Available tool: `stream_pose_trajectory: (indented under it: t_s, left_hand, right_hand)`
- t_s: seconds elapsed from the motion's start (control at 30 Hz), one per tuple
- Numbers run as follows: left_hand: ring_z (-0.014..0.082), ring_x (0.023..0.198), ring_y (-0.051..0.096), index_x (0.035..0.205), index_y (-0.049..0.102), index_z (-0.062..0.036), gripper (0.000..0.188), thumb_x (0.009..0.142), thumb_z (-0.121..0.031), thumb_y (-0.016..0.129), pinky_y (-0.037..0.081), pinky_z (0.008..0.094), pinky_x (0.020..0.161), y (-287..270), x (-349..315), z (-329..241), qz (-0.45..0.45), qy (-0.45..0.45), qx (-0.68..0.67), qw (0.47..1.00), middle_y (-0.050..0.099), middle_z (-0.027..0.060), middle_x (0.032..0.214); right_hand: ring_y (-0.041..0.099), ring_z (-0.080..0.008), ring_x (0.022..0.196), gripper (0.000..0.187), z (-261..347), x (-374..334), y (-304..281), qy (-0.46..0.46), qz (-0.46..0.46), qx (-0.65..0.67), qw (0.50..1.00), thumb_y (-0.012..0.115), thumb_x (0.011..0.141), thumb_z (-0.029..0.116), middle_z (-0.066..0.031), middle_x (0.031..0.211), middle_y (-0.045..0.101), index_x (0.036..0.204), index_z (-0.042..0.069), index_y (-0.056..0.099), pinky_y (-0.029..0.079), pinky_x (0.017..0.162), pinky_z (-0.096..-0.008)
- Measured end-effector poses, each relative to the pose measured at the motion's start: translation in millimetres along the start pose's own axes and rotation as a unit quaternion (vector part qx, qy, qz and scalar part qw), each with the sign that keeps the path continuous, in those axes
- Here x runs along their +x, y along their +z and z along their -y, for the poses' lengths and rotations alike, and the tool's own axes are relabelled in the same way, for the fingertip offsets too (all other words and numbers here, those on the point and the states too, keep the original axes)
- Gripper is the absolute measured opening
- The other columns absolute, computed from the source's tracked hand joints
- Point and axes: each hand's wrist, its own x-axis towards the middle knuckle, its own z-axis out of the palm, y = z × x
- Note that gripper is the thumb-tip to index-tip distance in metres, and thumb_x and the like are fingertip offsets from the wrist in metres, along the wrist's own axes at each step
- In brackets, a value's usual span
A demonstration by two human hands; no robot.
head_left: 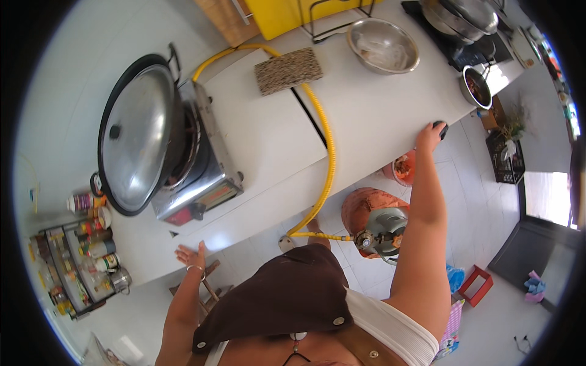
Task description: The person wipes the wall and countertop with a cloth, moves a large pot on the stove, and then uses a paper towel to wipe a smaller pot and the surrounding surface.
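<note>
Right hand (431,135) on counter edge (390,160)

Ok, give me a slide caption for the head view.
Right hand reaches a dark object at the counter edge; left hand open near the stove.

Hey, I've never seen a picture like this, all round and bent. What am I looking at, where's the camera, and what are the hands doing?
The camera sits on a person's head and looks down, so you see their own arms from above; the wide lens bends straight edges. There is no machine, only bare hands. The right hand rests on the edge of a white counter, touching a small dark object. The left hand is open and empty, hovering near the counter's near edge. On the counter stand a gas stove with a lidded wok, a woven mat and a steel bowl. A yellow hose runs to a gas cylinder on the floor.
</note>
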Motion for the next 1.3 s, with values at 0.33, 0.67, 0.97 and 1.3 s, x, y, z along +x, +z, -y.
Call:
stream_pose_trajectory:
  t_s: [0.33, 0.67, 0.97, 1.3]
  left_hand:
    - [0.0506, 0.136, -0.009, 0.145, -0.001, 0.001, 0.12, 0.071, -0.075, 0.053, 0.004, 0.0548, 0.111, 0, -10, -9, -0.02, 0.045, -0.04, 0.998, -0.01, 0.0319, 0.148]
    - [0.052, 0.135, -0.01, 0.145, -0.003, -0.0004, 0.118, 0.072, -0.074, 0.053, 0.005, 0.0563, 0.111, -8, -19, -6, -0.029, 0.102, -0.059, 0.993, -0.01, 0.0333, 0.147]
    - [0.0531, 0.134, -0.013, 0.145, -0.003, 0.0007, 0.119, 0.072, -0.075, 0.052, 0.003, 0.0545, 0.111, -9, -25, -4, -0.041, 0.136, -0.062, 0.988, -0.012, 0.0344, 0.146]
    - [0.0514, 0.135, -0.015, 0.146, -0.002, 0.0004, 0.12, 0.071, -0.075, 0.053, 0.002, 0.053, 0.112, -13, -28, 2, -0.029, 0.122, -0.056, 0.991, -0.013, 0.0336, 0.147]
  right_hand:
    - [0.055, -0.038, 0.108, 0.038, 59, -233, -97, -0.227, 0.237, 0.031, 0.944, 0.048, 0.09, 0.009, -0.0224, 0.126, 0.051, 0.127, 0.006, 0.051, 0.044, 0.089, -0.0411]
    - [0.025, -0.0407, 0.136, 0.053, 73, -363, 15, -0.411, 0.125, -0.337, 0.838, 0.043, 0.086, 0.013, -0.0261, 0.131, 0.047, 0.137, 0.002, 0.036, 0.013, 0.11, -0.0549]
    - [0.05, -0.0342, 0.111, 0.039, 37, -409, 6, -0.584, 0.176, -0.149, 0.779, 0.048, 0.078, 0.001, -0.0189, 0.112, 0.057, 0.117, 0.003, 0.053, 0.039, 0.092, -0.0449]
    - [0.051, -0.0188, 0.118, 0.036, 119, -425, -43, -0.076, 0.418, 0.498, 0.756, 0.042, 0.089, -0.001, -0.0114, 0.121, 0.059, 0.122, -0.001, 0.055, 0.036, 0.101, -0.0287]
